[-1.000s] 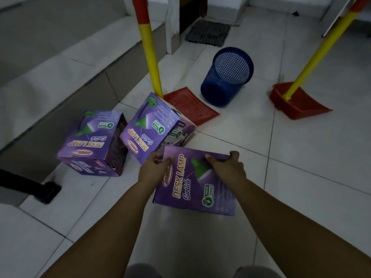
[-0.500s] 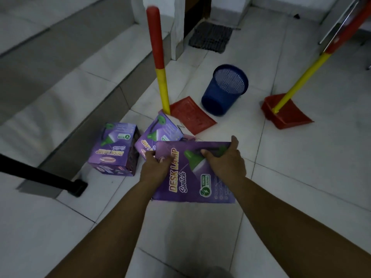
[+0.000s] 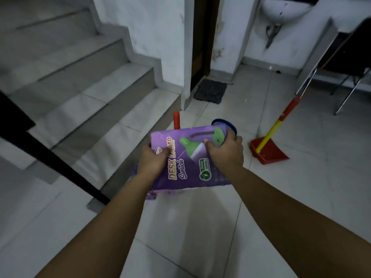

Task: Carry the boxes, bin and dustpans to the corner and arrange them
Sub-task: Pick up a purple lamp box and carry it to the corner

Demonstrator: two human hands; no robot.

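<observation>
Lifted off the floor since a second ago, the box (image 3: 190, 157) hangs at frame center, left hand (image 3: 153, 159) and right hand (image 3: 225, 152) clamped on its sides; carrying has likely begun. It hides the other boxes and most of the bin (image 3: 228, 125). One dustpan (image 3: 268, 151) stands at right. Stairs (image 3: 80, 81) crowd the left; open floor (image 3: 301, 197) lies right.

- The desk lamp box (image 3: 186, 159) is held above the floor, the left hand (image 3: 153, 160) at its left edge, the right hand (image 3: 225, 152) at its right.
- A bin (image 3: 226, 125) shows just behind the box's far right corner.
- A dustpan (image 3: 269, 151) stands on the floor right of the box.
- Stairs (image 3: 80, 81) rise on the left.
- A doormat (image 3: 210, 91) lies farther back.
</observation>
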